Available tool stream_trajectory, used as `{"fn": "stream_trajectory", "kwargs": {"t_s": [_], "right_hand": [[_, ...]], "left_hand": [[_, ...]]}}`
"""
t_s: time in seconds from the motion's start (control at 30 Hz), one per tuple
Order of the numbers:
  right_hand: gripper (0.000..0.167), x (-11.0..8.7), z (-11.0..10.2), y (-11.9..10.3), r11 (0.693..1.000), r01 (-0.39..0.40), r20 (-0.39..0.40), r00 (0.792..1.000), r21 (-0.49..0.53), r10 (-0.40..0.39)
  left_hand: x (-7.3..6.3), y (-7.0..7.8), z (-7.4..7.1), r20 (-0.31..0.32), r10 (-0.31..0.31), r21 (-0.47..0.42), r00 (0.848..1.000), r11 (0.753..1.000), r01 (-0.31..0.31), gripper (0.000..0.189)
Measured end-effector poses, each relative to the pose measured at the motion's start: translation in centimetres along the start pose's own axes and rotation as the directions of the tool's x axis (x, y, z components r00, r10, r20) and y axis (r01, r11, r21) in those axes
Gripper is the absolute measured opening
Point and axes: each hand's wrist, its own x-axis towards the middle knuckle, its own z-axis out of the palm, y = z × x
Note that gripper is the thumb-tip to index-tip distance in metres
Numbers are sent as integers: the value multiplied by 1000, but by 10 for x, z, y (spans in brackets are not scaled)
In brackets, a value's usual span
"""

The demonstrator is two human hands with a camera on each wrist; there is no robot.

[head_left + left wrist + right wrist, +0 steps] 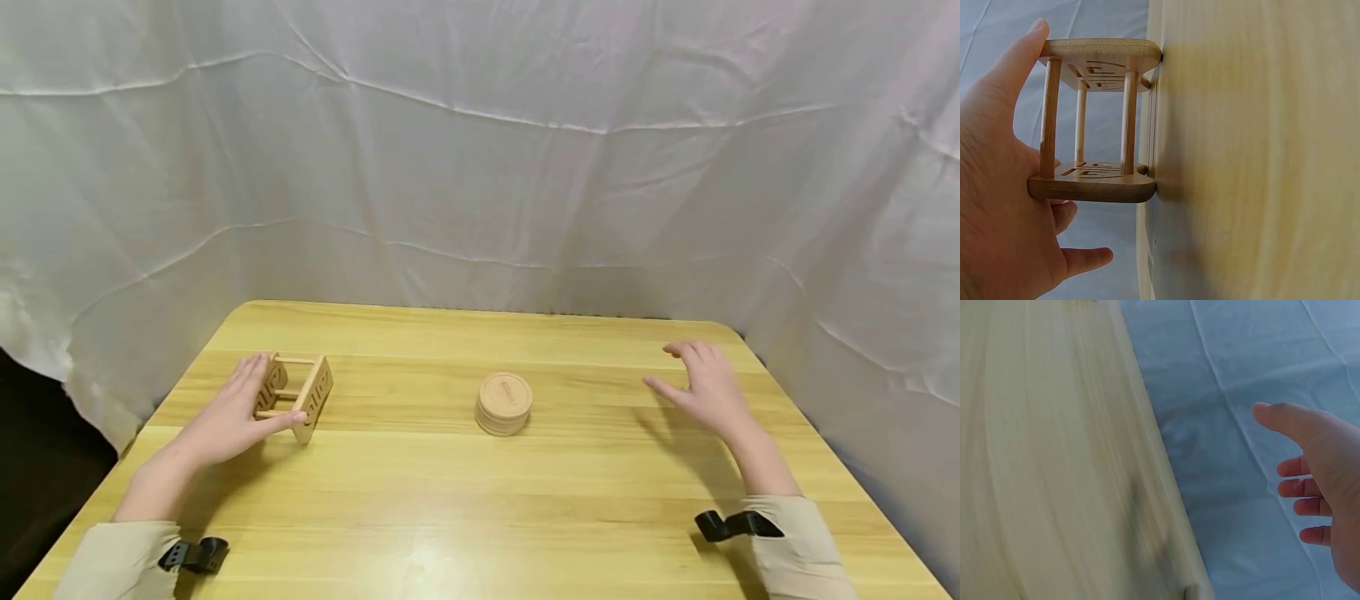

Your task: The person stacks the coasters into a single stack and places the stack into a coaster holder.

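Observation:
At the table's left, my left hand (228,421) spans a small wooden coaster holder (318,398), thumb on its near right panel and fingers over the other side. In the left wrist view the holder (1094,189) shows two cut-out panels joined by round rods, its lower edges right at the tabletop. The thumb (1019,59) presses one panel; the fingers lie partly hidden behind the other. A stack of round wooden coasters (504,404) sits mid-table. My right hand (708,392) hovers over the right side, holding nothing, its fingers loosely bent and thumb apart.
The light wooden table (450,517) has rounded far corners. Pale cloth (480,183) hangs behind it and along both sides. A black wrist camera (197,556) is strapped to the left sleeve, another (738,525) to the right one.

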Motion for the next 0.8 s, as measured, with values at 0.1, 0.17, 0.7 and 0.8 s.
{"fn": "stream_trajectory", "kwargs": {"t_s": [0.1, 0.17, 0.7, 0.8], "right_hand": [[60, -3, -2, 9, 999, -31, 10, 999, 5, 31], [61, -5, -4, 13, 999, -53, 23, 998, 6, 53], [74, -25, -6, 64, 980, -195, 119, 973, -27, 197], [75, -28, -5, 71, 977, -209, 140, 967, -35, 212]], "left_hand": [[0, 0, 1, -1, -3, -1, 1000, 1000, 3, 112], [1, 0, 1, -5, -2, -1, 1000, 1000, 2, 111], [0, 1, 0, -2, -6, 3, 1000, 1000, 6, 112], [0, 1, 0, -2, -5, 3, 1000, 1000, 5, 112]]}}
